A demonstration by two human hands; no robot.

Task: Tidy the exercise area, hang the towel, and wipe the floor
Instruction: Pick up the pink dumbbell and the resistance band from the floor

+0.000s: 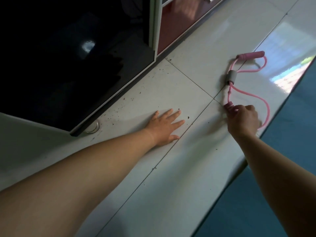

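A pink figure-eight resistance band (231,77) with a grey middle sleeve lies on the white tiled floor (196,69) at the right. My right hand (242,119) grips its near pink foam handle, fingers curled round it. The far pink handle (250,54) rests on the floor. My left hand (166,127) lies flat on the tiles with fingers spread, holding nothing. Dark crumbs of dirt (119,109) are scattered on the tiles around the left hand.
A glossy black cabinet front (68,65) stands at the left on a round metal foot (93,128). A reddish cabinet base (172,26) runs along the back. A blue exercise mat (282,159) covers the floor at the right.
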